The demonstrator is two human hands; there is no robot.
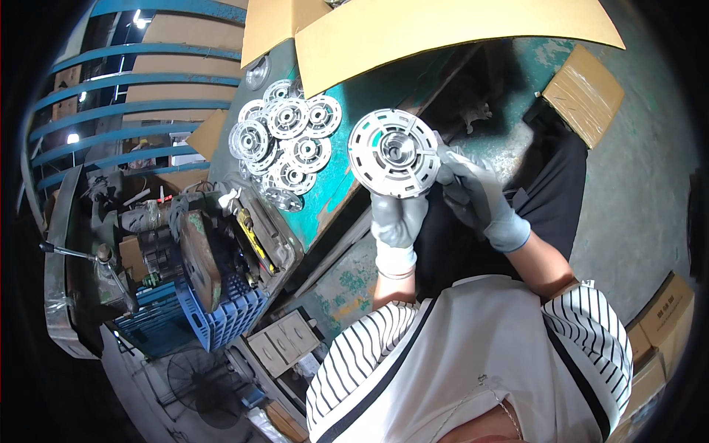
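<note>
Over the dark trousers (561,188), I have the left hand (399,220) holding the silver disc (396,150) by its near edge; the right hand (476,190) meets its right rim, whether pinching I cannot tell. Round, the disc has no long axis. Farther left, nearer the left hand, similar discs (287,118) heap on the green table (334,181).

Head fisheye, left of worn pair; looks down past wearer's chest (473,332); gloved left hand (399,220), right hand (476,192) near lens; edges bend.
</note>
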